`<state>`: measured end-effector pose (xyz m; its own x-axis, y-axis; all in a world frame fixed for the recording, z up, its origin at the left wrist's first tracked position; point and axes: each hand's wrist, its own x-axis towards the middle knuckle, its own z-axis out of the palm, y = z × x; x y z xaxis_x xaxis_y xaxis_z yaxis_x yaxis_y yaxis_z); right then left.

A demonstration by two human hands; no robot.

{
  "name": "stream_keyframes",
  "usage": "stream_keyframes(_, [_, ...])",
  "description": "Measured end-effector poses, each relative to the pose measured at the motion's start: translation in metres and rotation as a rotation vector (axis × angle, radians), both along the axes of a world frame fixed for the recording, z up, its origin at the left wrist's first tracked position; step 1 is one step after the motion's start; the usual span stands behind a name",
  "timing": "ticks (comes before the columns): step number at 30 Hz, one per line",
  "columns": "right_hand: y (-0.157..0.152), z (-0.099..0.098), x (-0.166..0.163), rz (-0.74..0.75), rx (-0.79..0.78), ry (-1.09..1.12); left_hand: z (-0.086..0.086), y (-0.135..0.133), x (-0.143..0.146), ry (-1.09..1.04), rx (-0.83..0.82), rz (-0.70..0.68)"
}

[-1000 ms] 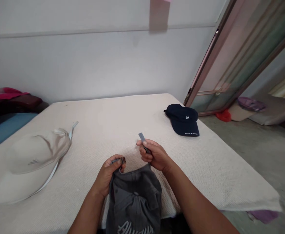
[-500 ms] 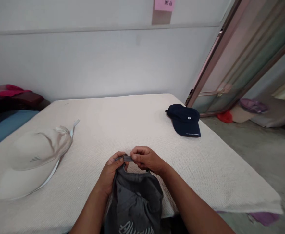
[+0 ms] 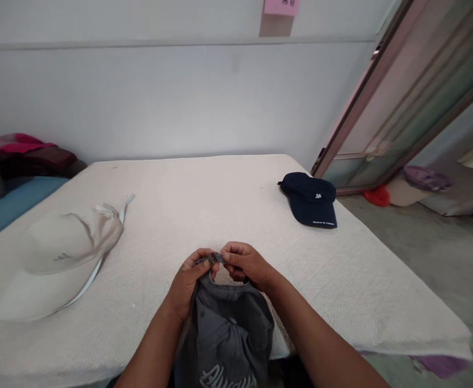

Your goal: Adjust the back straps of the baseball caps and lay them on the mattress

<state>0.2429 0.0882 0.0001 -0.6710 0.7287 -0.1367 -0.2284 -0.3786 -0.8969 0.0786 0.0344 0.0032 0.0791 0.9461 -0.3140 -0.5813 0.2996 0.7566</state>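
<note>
A grey cap (image 3: 228, 334) with pale script lettering lies at the near edge of the cream-covered table (image 3: 204, 210). Its back strap (image 3: 211, 259) is pinched between both hands. My left hand (image 3: 190, 283) grips the buckle end, fingers closed. My right hand (image 3: 245, 264) pinches the other strap end, and the two ends meet between my fingertips.
A beige wide-brimmed hat (image 3: 56, 256) with a pale chin strap lies at the left. A navy cap (image 3: 311, 199) sits at the far right of the table. Blue bedding with dark and pink cloths (image 3: 22, 156) is at the left; a framed glass door (image 3: 402, 102) leans at the right.
A second ago my right hand held the strap end up and apart from the buckle. It has since come down to the left hand, and the two strap ends now meet.
</note>
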Motion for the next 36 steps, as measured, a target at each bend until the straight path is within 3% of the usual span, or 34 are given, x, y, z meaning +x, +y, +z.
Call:
stream_keyframes(16, [0.0025,0.0004,0.0045,0.096,0.024,-0.002,0.0002,-0.0019,-0.0004,0.022,0.046,-0.095])
stream_keyframes(24, [0.0,0.0032,0.0062,0.15,-0.035,-0.035,-0.0011,-0.0023,0.0003,0.036,-0.047,-0.069])
stream_keyframes(30, [0.0009,0.0053,0.0082,0.206,-0.063,0.011,-0.0001,-0.0025,0.0002,0.042,-0.003,-0.108])
stream_keyframes(36, [0.0016,0.0032,0.0072,0.169,-0.068,-0.004,0.0,-0.0035,0.0007,0.034,0.013,-0.144])
